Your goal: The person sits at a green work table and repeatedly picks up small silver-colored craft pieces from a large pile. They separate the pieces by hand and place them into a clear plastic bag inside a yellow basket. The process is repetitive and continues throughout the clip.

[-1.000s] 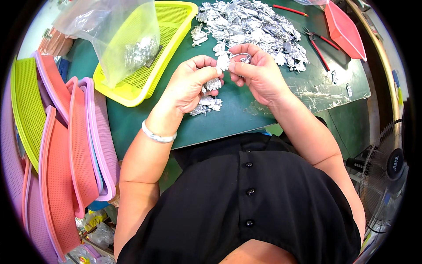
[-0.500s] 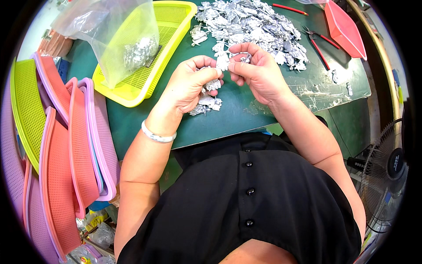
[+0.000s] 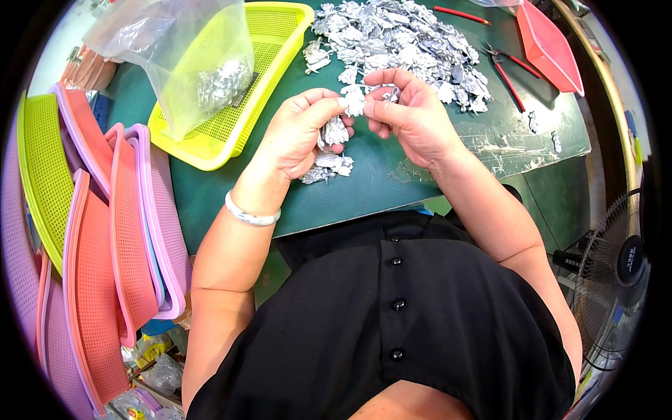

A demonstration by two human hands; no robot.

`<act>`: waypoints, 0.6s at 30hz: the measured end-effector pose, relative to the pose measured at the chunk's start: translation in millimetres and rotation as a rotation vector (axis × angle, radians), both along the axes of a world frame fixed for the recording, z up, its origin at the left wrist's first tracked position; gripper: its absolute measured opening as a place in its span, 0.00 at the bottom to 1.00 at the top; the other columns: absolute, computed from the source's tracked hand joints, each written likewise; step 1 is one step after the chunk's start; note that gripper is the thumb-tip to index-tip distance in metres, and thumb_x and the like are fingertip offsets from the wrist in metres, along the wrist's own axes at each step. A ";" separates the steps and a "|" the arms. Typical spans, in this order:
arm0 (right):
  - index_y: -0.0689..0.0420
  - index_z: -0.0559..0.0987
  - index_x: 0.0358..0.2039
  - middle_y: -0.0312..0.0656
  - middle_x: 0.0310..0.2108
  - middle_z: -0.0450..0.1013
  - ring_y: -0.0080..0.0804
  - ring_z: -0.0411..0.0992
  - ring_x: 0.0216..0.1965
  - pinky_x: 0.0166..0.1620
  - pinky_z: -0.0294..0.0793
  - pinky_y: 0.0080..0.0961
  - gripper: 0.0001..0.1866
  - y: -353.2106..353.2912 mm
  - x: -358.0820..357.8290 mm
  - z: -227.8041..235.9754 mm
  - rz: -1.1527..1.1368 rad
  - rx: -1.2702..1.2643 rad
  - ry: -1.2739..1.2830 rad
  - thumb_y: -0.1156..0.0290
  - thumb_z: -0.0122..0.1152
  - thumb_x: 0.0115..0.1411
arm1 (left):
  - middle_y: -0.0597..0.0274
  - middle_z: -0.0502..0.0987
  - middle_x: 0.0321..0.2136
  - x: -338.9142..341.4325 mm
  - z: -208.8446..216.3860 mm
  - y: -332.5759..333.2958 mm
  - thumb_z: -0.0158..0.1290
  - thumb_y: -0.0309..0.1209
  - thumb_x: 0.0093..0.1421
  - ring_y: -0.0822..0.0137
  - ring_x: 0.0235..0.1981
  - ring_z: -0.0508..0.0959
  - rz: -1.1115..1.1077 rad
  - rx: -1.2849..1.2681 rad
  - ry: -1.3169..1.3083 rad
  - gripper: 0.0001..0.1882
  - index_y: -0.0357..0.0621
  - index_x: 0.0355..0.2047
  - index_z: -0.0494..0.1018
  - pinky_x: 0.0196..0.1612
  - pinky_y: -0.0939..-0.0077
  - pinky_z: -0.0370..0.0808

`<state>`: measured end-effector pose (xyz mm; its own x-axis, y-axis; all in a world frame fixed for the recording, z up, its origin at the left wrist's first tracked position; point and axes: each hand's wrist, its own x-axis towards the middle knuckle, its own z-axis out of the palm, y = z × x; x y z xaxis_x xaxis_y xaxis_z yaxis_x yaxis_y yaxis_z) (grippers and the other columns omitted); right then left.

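Observation:
A small silver-coloured metal casting [image 3: 355, 101] is pinched between the fingertips of both hands above the green table [image 3: 392, 196]. My left hand [image 3: 304, 133] grips its left edge with thumb and finger, and more silver castings [image 3: 334, 131] sit in the curled fingers below. My right hand [image 3: 414, 117] is closed on the casting's right side. A thin curled metal bit [image 3: 392, 94] shows at its fingers. Under my left hand lies a little heap of castings [image 3: 329, 168]. Just beyond both hands spreads a large pile of similar castings [image 3: 406, 45].
A yellow-green basket [image 3: 234, 143] holds a clear plastic bag [image 3: 175, 70] of castings. Red-handled cutters [image 3: 509, 73], a red stick-like tool [image 3: 462, 14] and a pink tray [image 3: 549, 52] lie at right. Stacked coloured baskets [image 3: 105, 280] crowd the left; a fan [image 3: 616, 273] stands right.
The casting between my fingertips has shifted slightly downward and turned, showing more of its face. My left thumb has drawn back a little. My right hand has hardly moved.

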<state>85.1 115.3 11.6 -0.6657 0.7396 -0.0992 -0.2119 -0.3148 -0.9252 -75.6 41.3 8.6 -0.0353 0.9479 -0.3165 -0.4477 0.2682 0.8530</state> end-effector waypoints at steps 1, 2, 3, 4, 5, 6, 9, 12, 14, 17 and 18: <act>0.64 0.66 0.42 0.37 0.27 0.67 0.21 0.67 0.21 0.22 0.63 0.14 0.20 0.0 0.3 -0.2 0.002 -0.002 0.001 0.81 0.58 0.48 | 0.62 0.73 0.22 0.0 0.1 0.0 0.50 0.31 0.55 0.72 0.22 0.74 -0.001 0.001 0.002 0.05 0.42 0.29 0.68 0.18 0.84 0.70; 0.64 0.66 0.42 0.37 0.27 0.67 0.21 0.67 0.21 0.22 0.63 0.14 0.20 0.0 0.4 -0.3 0.003 -0.003 0.003 0.81 0.58 0.48 | 0.62 0.73 0.22 0.1 0.3 -0.1 0.50 0.30 0.55 0.72 0.21 0.74 -0.002 0.003 0.005 0.05 0.42 0.29 0.68 0.18 0.84 0.70; 0.65 0.66 0.42 0.37 0.27 0.67 0.21 0.67 0.21 0.22 0.63 0.14 0.20 -0.1 0.5 -0.1 0.004 -0.004 0.003 0.81 0.58 0.48 | 0.62 0.73 0.22 0.2 0.3 -0.1 0.50 0.30 0.55 0.72 0.21 0.74 -0.002 0.004 0.007 0.05 0.42 0.29 0.68 0.17 0.84 0.70; 0.65 0.66 0.42 0.37 0.27 0.67 0.21 0.67 0.21 0.22 0.63 0.14 0.20 -0.2 0.7 0.2 0.005 -0.004 0.003 0.81 0.58 0.48 | 0.62 0.73 0.22 0.4 0.6 -0.2 0.50 0.30 0.55 0.72 0.21 0.74 0.002 0.001 0.010 0.05 0.42 0.29 0.68 0.17 0.84 0.70; 0.65 0.66 0.42 0.37 0.27 0.67 0.21 0.67 0.21 0.22 0.63 0.14 0.20 -0.4 0.8 0.3 0.006 -0.004 0.003 0.80 0.58 0.48 | 0.62 0.73 0.21 0.7 1.1 -0.2 0.50 0.30 0.55 0.72 0.21 0.74 0.005 -0.002 0.014 0.05 0.42 0.29 0.68 0.17 0.84 0.70; 0.65 0.66 0.42 0.37 0.27 0.67 0.21 0.67 0.21 0.22 0.63 0.14 0.20 -0.5 0.7 0.5 0.010 -0.006 0.004 0.80 0.58 0.48 | 0.62 0.73 0.21 0.7 1.6 -0.3 0.50 0.30 0.55 0.72 0.21 0.74 0.010 -0.005 0.017 0.05 0.42 0.29 0.68 0.17 0.84 0.70; 0.65 0.65 0.43 0.37 0.27 0.67 0.21 0.67 0.21 0.22 0.63 0.14 0.20 -0.3 0.9 0.7 0.024 -0.010 0.003 0.80 0.58 0.48 | 0.62 0.73 0.21 0.2 1.1 -0.3 0.50 0.30 0.55 0.72 0.21 0.74 0.015 -0.004 0.009 0.05 0.42 0.29 0.68 0.17 0.84 0.70; 0.66 0.65 0.44 0.38 0.28 0.67 0.22 0.68 0.22 0.23 0.64 0.14 0.21 0.7 2.5 0.8 0.037 -0.013 0.002 0.80 0.57 0.48 | 0.61 0.73 0.22 0.0 0.7 -0.3 0.50 0.29 0.55 0.71 0.21 0.74 0.017 -0.001 0.005 0.05 0.42 0.29 0.68 0.17 0.84 0.70; 0.67 0.64 0.44 0.41 0.28 0.67 0.23 0.69 0.23 0.24 0.66 0.14 0.22 1.0 3.9 2.1 0.037 -0.028 0.015 0.81 0.55 0.47 | 0.61 0.73 0.22 0.1 1.1 -0.4 0.50 0.29 0.55 0.71 0.21 0.74 0.023 0.006 0.005 0.05 0.42 0.29 0.68 0.17 0.84 0.70; 0.65 0.62 0.48 0.43 0.33 0.68 0.28 0.70 0.30 0.31 0.68 0.19 0.22 4.0 10.6 0.7 0.111 -0.005 0.031 0.84 0.49 0.50 | 0.60 0.73 0.22 -0.8 -0.2 -0.2 0.50 0.29 0.55 0.71 0.21 0.74 0.029 0.020 0.004 0.05 0.41 0.30 0.68 0.17 0.84 0.70; 0.65 0.61 0.48 0.44 0.35 0.68 0.30 0.70 0.31 0.33 0.69 0.20 0.23 4.6 12.6 0.2 0.129 -0.011 0.048 0.84 0.48 0.49 | 0.60 0.73 0.22 -1.1 -0.9 -0.2 0.50 0.29 0.55 0.71 0.21 0.74 0.029 0.024 0.004 0.05 0.41 0.30 0.68 0.17 0.84 0.70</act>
